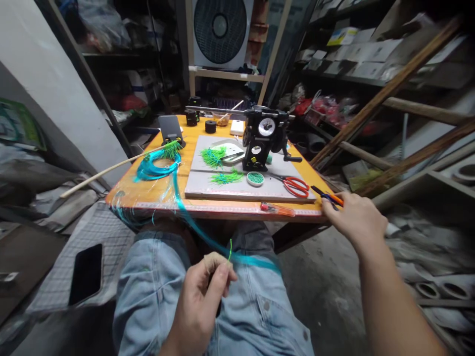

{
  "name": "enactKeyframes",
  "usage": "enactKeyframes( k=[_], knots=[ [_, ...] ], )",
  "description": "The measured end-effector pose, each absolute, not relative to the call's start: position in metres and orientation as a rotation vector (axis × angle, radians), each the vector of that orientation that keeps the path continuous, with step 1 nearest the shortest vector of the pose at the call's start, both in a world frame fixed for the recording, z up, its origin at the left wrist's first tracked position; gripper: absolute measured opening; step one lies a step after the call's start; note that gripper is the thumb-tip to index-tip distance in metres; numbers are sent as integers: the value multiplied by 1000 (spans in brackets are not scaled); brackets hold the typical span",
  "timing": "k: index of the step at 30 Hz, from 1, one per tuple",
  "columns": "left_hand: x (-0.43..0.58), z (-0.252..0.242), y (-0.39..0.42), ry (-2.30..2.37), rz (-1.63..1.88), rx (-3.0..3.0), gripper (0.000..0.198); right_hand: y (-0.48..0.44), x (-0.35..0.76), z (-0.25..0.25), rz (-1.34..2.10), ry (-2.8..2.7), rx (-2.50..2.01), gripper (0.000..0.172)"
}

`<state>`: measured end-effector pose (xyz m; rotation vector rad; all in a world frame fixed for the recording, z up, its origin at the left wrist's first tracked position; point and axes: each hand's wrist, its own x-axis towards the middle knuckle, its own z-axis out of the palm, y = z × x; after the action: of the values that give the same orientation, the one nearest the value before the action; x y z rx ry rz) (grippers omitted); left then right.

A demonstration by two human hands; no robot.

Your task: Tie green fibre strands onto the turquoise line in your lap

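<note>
My left hand (202, 301) rests over my lap, fingers pinched on a thin green strand (230, 249) beside a long bundle of blue fibres (193, 220) that trails from the orange table (156, 190) down across my jeans. My right hand (354, 217) reaches to the table's right corner, its fingers closed on a small orange and blue tool (326, 195). Red-handled scissors (295, 185) lie just left of that hand. An orange lighter (276, 208) lies along the table's front edge.
A grey board (208, 185) holds green fibre tufts (213, 157), a round dish of green beads (255, 178) and a black winding machine (261, 138). A fan (220, 29) stands behind. A phone (86, 274) lies on the floor mat at left. Wooden poles (389, 89) lean at right.
</note>
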<state>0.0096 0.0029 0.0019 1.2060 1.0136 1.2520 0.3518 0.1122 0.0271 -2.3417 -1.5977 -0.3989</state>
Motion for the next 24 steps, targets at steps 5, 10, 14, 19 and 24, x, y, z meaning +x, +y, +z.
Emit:
enactKeyframes(
  k=[5,10,14,19,24],
  knots=[
    [8,-2,9,1085,1370,1417,34,135,361,23,-427,-1644,-2290,44],
    [3,-3,12,1046,1276,1461,34,155,335,28,-372,-1803,-2087,37],
    [0,-2,11,974,1315,1381,35,165,328,37,-263,-1854,-1997,34],
    [-6,-5,11,855,1336,1260,37,122,312,41,-88,-1859,-1764,42],
    [-5,-6,13,726,1332,1162,38,37,257,20,962,-1748,-1356,42]
  ],
)
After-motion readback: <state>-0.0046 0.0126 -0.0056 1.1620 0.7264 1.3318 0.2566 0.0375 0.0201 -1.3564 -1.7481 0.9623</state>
